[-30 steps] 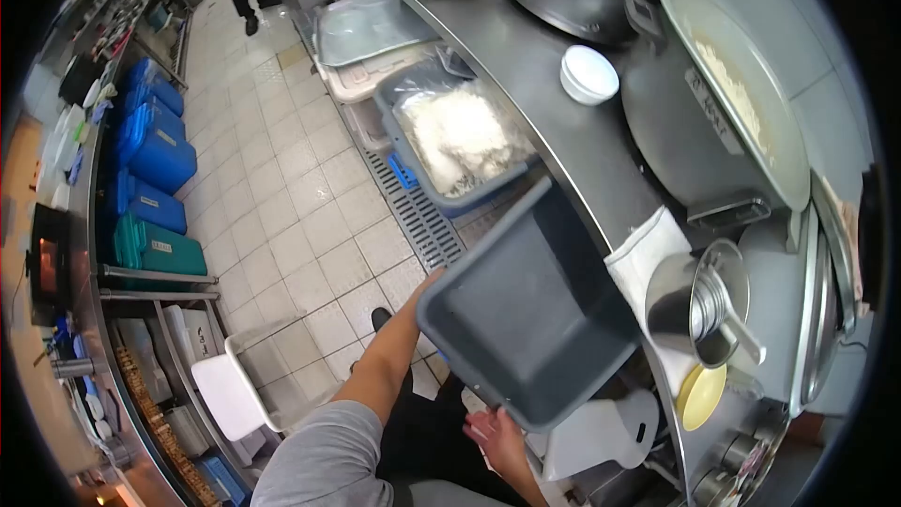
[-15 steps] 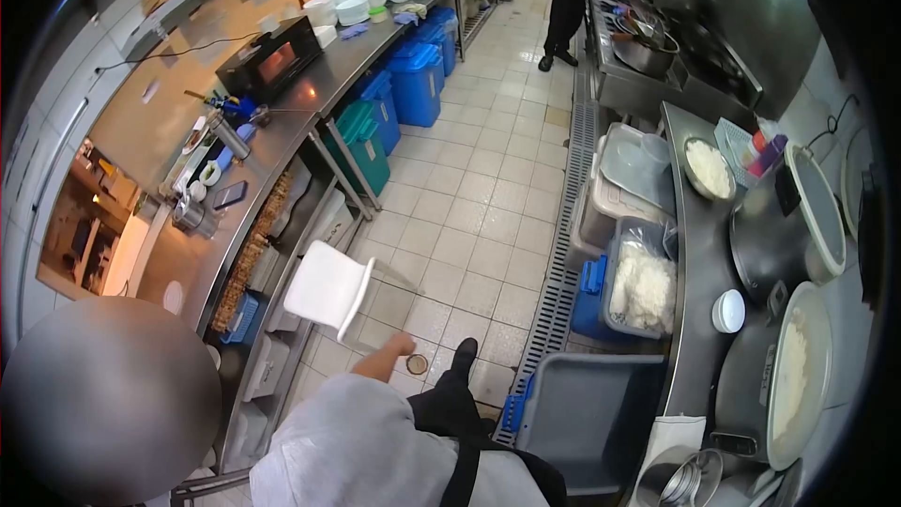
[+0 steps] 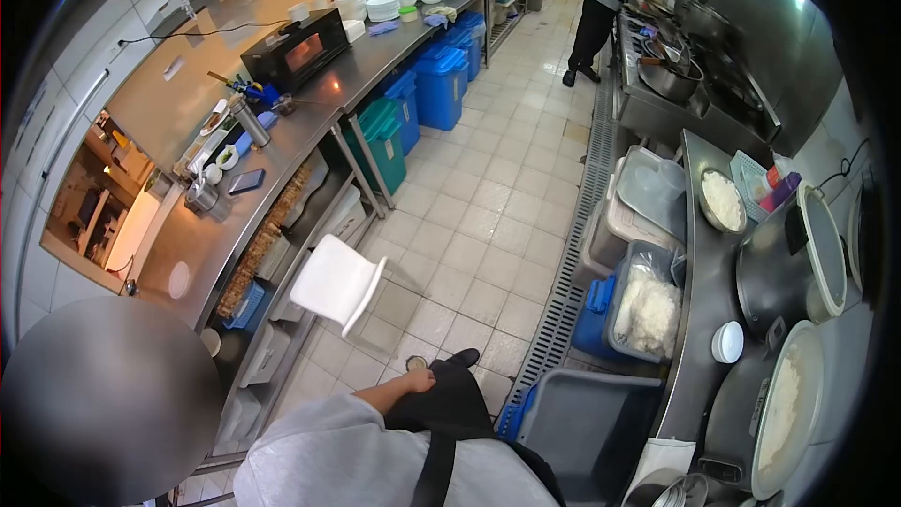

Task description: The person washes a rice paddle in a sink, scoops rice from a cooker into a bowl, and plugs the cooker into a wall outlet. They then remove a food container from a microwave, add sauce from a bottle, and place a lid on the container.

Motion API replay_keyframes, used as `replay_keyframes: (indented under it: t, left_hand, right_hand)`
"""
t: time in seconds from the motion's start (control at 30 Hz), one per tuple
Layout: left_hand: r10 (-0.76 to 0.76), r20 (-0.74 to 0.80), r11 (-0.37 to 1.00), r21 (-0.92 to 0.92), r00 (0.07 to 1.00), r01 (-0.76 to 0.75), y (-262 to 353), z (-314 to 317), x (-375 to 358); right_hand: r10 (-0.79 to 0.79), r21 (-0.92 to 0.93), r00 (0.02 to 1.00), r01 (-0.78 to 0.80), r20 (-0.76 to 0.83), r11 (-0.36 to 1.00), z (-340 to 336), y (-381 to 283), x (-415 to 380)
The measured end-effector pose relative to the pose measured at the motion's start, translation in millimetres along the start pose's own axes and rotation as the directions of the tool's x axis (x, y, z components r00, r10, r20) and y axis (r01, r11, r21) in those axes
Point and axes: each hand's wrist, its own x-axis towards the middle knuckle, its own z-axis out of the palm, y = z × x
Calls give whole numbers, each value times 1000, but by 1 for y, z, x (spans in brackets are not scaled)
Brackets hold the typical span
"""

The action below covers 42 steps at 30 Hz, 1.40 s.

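My left hand (image 3: pixel 419 380) hangs by my dark trouser leg, above the tiled floor (image 3: pixel 469 225). It holds nothing that I can see, and its fingers are too small to read. My grey sleeve fills the bottom of the view. My right hand is out of view. An empty grey tub (image 3: pixel 587 422) sits low at my right, beside the steel counter (image 3: pixel 699 319). No hand touches it.
A tub of white rice (image 3: pixel 646 312) and lidded bins stand along the floor drain. Rice cookers (image 3: pixel 784 413), a white bowl (image 3: pixel 727 342) and a rice bowl sit on the right counter. A white stool (image 3: pixel 336 282), blue bins and a left worktable line the aisle. Another person works at the far stove (image 3: pixel 605 0).
A second ago both hands held the grey tub tilted at the counter. Now it rests low with no hand on it. My view swung up the aisle and my left hand dropped to my leg.
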Motion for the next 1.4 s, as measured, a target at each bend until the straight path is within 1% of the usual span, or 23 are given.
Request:
replay_keyframes:
  t: [0.1,0.13,0.2,0.27,0.33,0.4,0.43,0.47,0.5,0.53,0.57,0.63,0.67,0.7,0.73,0.8,0.83,0.93,1.0,1.13,1.17,1.23,1.4]
  left_hand:
    - [38,-53,997,-66,998,-41,-24,-25,14]
    - [37,-41,999,-25,998,-38,-24,-45,13]
    - [-87,131,981,185,988,62,-54,-69,42]
    - [16,172,930,359,985,-78,-54,-122,69]
    - [311,132,880,335,941,-338,-65,-167,127]
    - [165,-5,979,124,986,-163,7,-233,156]
    - [246,-62,950,215,967,-227,49,-260,177]
    - [330,-123,913,293,936,-283,93,-281,194]
    - [463,-136,864,292,876,-411,141,-299,208]
    - [575,-157,806,278,803,-522,190,-312,223]
    - [641,-196,761,287,742,-581,235,-314,244]
    - [816,-261,577,297,516,-761,336,-311,256]
    - [859,-232,492,126,457,-861,390,-308,240]
    - [883,-191,457,154,428,-876,438,-299,231]
    - [938,-161,327,120,306,-938,477,-284,229]
    - [988,-76,144,90,138,-985,542,-254,208]
    - [997,-40,62,79,59,-995,567,-240,195]
    - [994,95,-46,3,-45,-999,621,-214,167]
    - [966,183,-187,-2,-184,-982,645,-202,161]
    - [911,290,-299,-31,-295,-954,700,-190,162]
    - [900,302,-316,-49,-316,-947,717,-187,162]
    - [893,273,-351,-74,-358,-933,746,-178,162]
    - [828,345,-434,-103,-441,-895,803,-141,163]
  right_hand:
    - [26,88,984,-10,-176,996,17,-14,50]
    - [38,117,970,-10,-242,993,26,-20,64]
    - [65,171,913,5,-403,985,42,-35,72]
    - [80,211,777,69,-624,975,69,-52,44]
    - [95,200,521,149,-848,968,103,-83,-34]
    - [100,144,180,252,-979,957,160,-118,-118]
    - [156,142,-125,109,-980,984,176,-124,-106]
    - [133,106,-182,152,-974,983,264,-186,-27]
    - [83,70,-76,158,-994,985,268,-185,-27]
    - [-31,-44,-81,162,-996,986,291,-204,0]
    - [-171,-177,-74,82,-982,981,297,-210,14]
    - [-372,-377,63,-74,-926,923,311,-233,40]
    - [-492,-501,102,-108,-865,859,324,-252,63]
    - [-553,-565,117,-126,-825,816,325,-264,77]
    - [-609,-624,138,-147,-781,767,324,-274,90]
    - [-706,-745,240,-231,-666,625,320,-301,123]
    - [-728,-768,247,-255,-640,588,320,-314,144]
    - [-731,-777,288,-360,-619,516,289,-337,189]
    - [-741,-785,291,-375,-605,493,265,-350,230]
    - [-695,-729,300,-497,-653,470,195,-364,296]
    - [-678,-733,319,-464,-662,498,173,-362,310]
    - [-638,-678,308,-554,-706,482,140,-356,334]
    - [-646,-701,349,-573,-678,426,156,-360,372]
